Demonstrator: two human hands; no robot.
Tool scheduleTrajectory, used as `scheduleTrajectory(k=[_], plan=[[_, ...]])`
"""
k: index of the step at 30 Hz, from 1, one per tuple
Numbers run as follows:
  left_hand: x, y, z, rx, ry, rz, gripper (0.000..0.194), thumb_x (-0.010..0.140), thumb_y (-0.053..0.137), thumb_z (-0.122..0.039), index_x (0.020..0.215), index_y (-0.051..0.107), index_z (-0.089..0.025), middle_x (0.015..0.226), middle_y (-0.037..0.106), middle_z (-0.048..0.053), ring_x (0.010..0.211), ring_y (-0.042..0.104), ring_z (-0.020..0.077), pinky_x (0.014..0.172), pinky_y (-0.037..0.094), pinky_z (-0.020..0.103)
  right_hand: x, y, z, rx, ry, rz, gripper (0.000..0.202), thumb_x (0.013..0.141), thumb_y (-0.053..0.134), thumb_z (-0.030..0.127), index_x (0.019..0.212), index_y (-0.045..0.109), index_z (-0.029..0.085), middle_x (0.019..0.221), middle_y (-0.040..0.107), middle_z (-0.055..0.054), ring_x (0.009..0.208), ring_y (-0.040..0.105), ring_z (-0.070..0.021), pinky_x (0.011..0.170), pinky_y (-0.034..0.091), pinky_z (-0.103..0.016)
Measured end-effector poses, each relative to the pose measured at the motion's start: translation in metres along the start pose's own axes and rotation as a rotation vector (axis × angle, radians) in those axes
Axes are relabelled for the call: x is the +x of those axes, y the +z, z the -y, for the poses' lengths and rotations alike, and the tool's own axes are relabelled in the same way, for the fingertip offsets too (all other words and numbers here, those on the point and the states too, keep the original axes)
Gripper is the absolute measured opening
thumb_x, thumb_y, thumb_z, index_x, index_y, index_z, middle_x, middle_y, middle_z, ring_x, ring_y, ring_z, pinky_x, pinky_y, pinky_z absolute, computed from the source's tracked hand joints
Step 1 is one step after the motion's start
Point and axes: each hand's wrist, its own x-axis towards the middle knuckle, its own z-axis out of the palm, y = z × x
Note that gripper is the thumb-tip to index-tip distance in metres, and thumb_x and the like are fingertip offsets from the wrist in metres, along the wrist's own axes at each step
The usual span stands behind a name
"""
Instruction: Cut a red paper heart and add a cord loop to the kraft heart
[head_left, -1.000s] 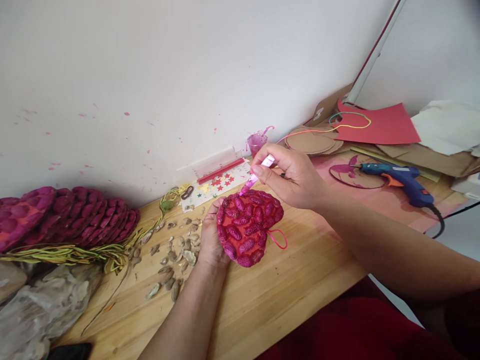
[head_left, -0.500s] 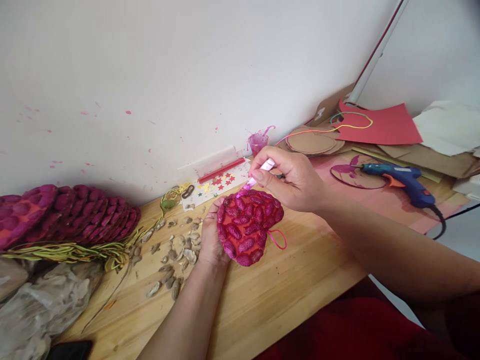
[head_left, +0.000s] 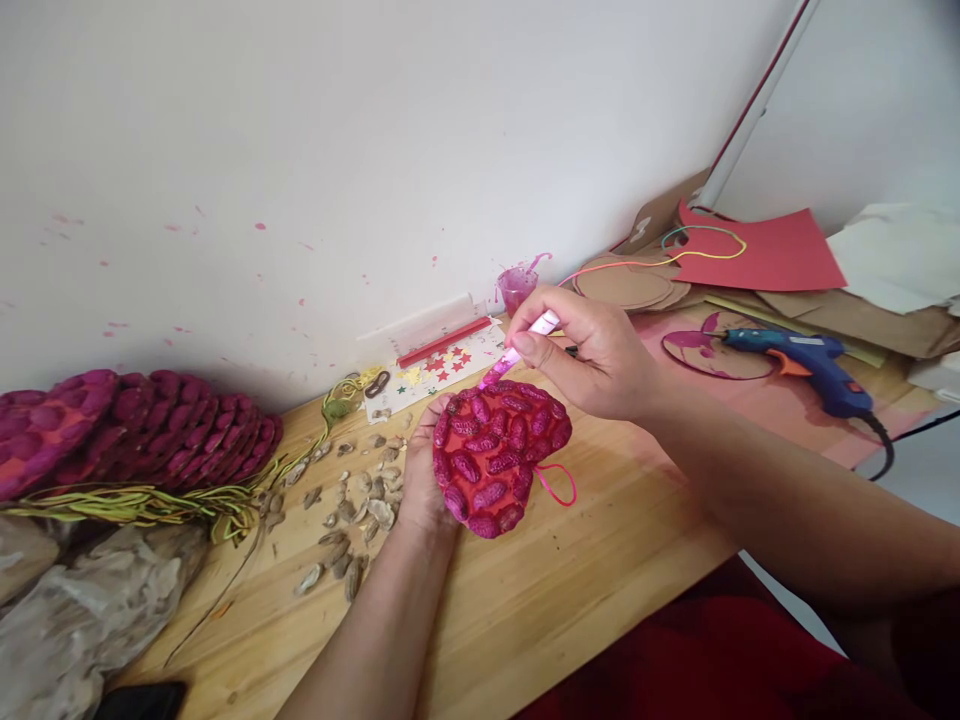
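Observation:
My left hand holds a heart-shaped plaque from behind, its fingers mostly hidden. The plaque is red and covered in peanut shells painted magenta, with a pink string loop hanging off its right side. In my right hand a white paint brush or pen, smeared with pink toward its lower end, is pinched between thumb and fingers. Its tip meets the upper left edge of the plaque. Behind my right hand stands a small clear cup with magenta paint.
Loose peanut shells lie left of my hands. Similar magenta shell-covered pieces lean by the wall above green-yellow cords. A star-sticker sheet lies behind. At right are a blue glue gun, red paper and cardboard.
The tool in my right hand has shifted slightly right, along with the hand. The plaque has tilted a little in my left hand.

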Motion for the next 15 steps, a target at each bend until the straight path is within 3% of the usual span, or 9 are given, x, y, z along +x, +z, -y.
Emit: scheduleTrajectory(k=[5,15], plan=[[-0.0031,0.0000,-0.0009,0.013,-0.031,0.004,0.026,0.065,0.078,-0.014,0.085,0.064,-0.022,0.082,0.072,-0.001,0.069,0.071,0.0179,0.067,0.059,0.029,0.0000,-0.0011,-0.0059,0.080,0.141,0.005,0.025,0.097,0.056,0.043,0.089,0.058,0.018,0.067,0.055,0.001,0.058,0.047,-0.0118,0.056,0.035,-0.027],[-0.0055,-0.0010,-0.0011,0.050,-0.043,0.015,0.025,0.066,0.078,-0.016,0.085,0.064,-0.024,0.084,0.071,-0.001,0.073,0.072,0.0212,0.068,0.061,0.035,0.0002,0.0000,-0.0099,0.241,0.250,-0.001,0.031,0.095,0.056,0.049,0.088,0.056,0.019,0.069,0.054,0.000,0.060,0.047,-0.0125,0.055,0.035,-0.028]])
